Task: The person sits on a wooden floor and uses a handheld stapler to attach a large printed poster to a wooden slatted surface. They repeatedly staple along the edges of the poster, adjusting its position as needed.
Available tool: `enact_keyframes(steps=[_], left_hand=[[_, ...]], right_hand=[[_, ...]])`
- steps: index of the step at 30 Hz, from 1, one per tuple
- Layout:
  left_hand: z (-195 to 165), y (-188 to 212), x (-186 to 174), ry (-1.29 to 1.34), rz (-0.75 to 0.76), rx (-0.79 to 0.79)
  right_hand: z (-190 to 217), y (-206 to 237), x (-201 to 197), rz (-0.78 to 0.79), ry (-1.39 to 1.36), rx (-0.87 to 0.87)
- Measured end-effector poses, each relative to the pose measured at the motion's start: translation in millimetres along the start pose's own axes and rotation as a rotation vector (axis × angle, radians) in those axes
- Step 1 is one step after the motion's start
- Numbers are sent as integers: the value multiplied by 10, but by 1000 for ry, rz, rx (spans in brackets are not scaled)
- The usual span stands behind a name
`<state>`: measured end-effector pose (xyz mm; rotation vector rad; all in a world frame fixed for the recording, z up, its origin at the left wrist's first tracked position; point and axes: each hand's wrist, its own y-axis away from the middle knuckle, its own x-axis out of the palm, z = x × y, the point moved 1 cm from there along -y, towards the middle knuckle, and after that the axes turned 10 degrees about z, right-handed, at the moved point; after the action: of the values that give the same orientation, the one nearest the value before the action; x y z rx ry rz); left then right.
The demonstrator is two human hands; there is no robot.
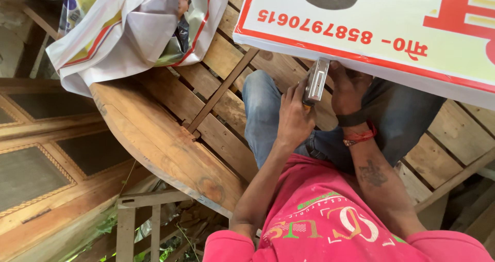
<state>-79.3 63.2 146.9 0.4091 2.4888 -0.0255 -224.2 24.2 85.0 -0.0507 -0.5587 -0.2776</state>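
My left hand [294, 118] is wrapped around a small metal staple gun [315, 80], whose head presses against the lower edge of a large white printed banner board with a red border [361, 27]. My right hand [348, 89] grips the underside of that board edge just right of the tool. A black band and red thread sit on the right wrist. I sit in blue jeans and a pink shirt on a round wooden slatted platform [165, 138].
A crumpled printed banner sheet [134, 25] lies at the upper left on the platform. Wooden door frames with mesh panels [46, 153] lie to the left. Loose wooden slats and some greenery [149, 231] sit below the platform's rim.
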Motion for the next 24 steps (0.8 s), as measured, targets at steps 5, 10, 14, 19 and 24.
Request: enact_keyframes(steps=[5,10,14,19,24], left_hand=[[51,-59,-21,-77,-48,94],[108,-100,32,81,-29,21],[155,-142,200,1,-161,36],[411,-239,393,-47,-316,104],[565,-408,515,-35,-386,175]], right_hand=[[-47,-1,-26,5,13,-17],[-78,-7,-33,-9,-1,-24],[-82,4,-30,15,-22,-20],[-115,40,-46,21,33,-79],[-210,-21,-56,21,21,-89]])
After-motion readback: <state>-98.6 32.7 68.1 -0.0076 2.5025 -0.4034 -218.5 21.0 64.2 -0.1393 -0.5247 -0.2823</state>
